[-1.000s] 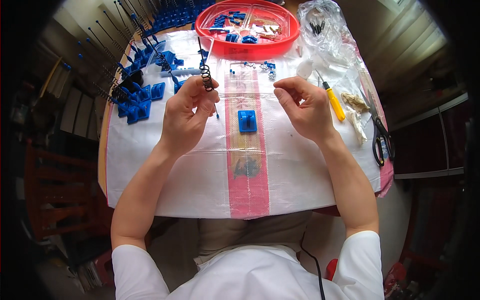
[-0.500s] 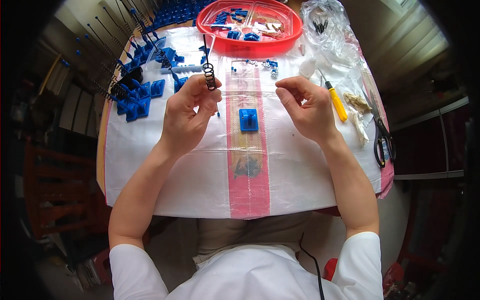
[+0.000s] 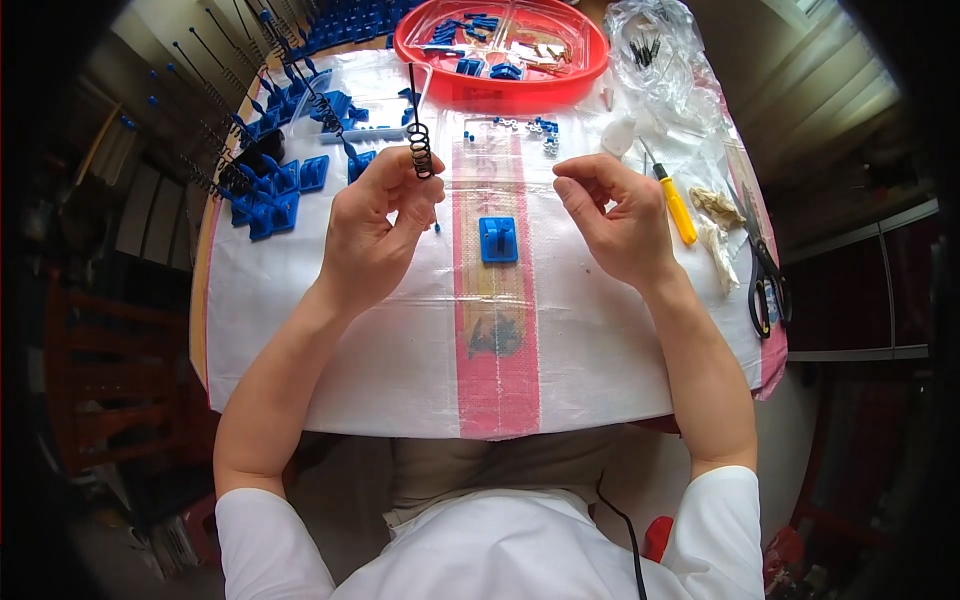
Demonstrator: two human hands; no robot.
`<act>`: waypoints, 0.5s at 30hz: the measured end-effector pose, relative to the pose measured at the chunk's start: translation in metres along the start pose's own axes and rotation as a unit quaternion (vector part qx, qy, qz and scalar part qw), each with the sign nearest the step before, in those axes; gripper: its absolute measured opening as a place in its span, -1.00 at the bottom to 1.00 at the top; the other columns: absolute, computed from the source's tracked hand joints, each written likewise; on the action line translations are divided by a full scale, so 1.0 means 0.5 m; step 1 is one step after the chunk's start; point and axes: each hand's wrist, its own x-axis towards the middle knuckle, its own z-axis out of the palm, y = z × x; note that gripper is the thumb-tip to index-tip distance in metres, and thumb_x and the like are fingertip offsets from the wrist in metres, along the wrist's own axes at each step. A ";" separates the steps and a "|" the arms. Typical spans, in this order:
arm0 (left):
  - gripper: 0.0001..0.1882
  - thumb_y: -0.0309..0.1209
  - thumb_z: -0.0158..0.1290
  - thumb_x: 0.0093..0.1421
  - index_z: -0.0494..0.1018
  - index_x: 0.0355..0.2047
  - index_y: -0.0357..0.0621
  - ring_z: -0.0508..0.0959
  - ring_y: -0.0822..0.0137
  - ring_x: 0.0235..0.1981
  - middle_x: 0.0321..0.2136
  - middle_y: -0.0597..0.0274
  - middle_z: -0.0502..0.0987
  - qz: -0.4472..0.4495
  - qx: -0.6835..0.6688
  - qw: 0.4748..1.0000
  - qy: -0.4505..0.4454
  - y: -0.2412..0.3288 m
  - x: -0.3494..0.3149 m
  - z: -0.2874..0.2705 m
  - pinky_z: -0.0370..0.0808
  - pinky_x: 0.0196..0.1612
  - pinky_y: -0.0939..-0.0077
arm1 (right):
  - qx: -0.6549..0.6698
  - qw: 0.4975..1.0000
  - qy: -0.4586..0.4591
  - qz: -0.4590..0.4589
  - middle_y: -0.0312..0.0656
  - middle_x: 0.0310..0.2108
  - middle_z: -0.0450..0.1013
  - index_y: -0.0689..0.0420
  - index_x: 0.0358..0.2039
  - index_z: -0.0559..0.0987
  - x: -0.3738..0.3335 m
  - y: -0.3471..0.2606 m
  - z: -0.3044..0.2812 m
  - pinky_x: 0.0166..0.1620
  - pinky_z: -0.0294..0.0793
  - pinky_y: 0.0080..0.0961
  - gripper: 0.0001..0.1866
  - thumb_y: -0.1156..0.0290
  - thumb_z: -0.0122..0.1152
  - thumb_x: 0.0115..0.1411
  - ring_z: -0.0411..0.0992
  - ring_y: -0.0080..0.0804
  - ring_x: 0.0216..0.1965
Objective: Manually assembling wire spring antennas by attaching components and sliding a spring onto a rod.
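My left hand [image 3: 375, 225] pinches a black coil spring [image 3: 419, 150] between thumb and fingers. A straight wire end points up from the coil, and a thin tip with a small blue bead [image 3: 437, 228] shows below the fingers. To the right, my right hand [image 3: 620, 215] hovers with loosely curled fingers, thumb and forefinger a little apart. Nothing shows between them. On the striped cloth between my hands sits a blue plastic base [image 3: 498, 240] with a raised middle, touched by neither hand.
Blue bases with springs [image 3: 268, 205] crowd the left side. Small blue and white beads [image 3: 545, 130] lie beyond my hands, before a red tray [image 3: 500, 93] of parts. A yellow-handled screwdriver [image 3: 679, 210], black scissors [image 3: 765, 290] and a clear plastic bag [image 3: 660, 85] are at right.
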 end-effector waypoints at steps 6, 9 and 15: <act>-0.85 -0.47 -0.02 0.38 0.40 -0.07 -0.20 0.48 0.55 -0.41 -0.36 0.30 0.51 0.005 -0.002 1.000 -0.002 -0.004 -0.002 0.000 0.45 -0.30 0.66 | -0.002 1.000 0.003 -0.007 -0.32 -0.50 0.56 0.23 -0.24 0.63 0.000 0.000 0.001 -0.41 0.43 -0.71 -0.88 0.49 0.28 0.22 0.46 -0.70 -0.50; -0.85 -0.48 -0.02 0.38 0.40 -0.07 -0.20 0.48 0.55 -0.41 -0.36 0.29 0.51 0.013 0.024 1.000 -0.006 0.000 0.001 -0.002 0.45 -0.30 0.66 | -0.003 1.000 0.013 -0.018 -0.24 -0.52 0.57 0.25 -0.24 0.62 0.003 0.003 0.000 -0.45 0.45 -0.66 -0.86 0.49 0.29 0.20 0.47 -0.65 -0.54; -0.87 -0.50 -0.04 0.38 0.40 -0.08 -0.20 0.49 0.53 -0.39 -0.33 0.22 0.53 0.042 -0.001 0.998 0.037 0.017 0.007 -0.014 0.45 -0.30 0.65 | -0.002 0.999 0.027 -0.028 -0.24 -0.57 0.56 0.25 -0.25 0.61 0.004 0.004 0.002 -0.50 0.42 -0.62 -0.86 0.49 0.29 0.18 0.43 -0.64 -0.59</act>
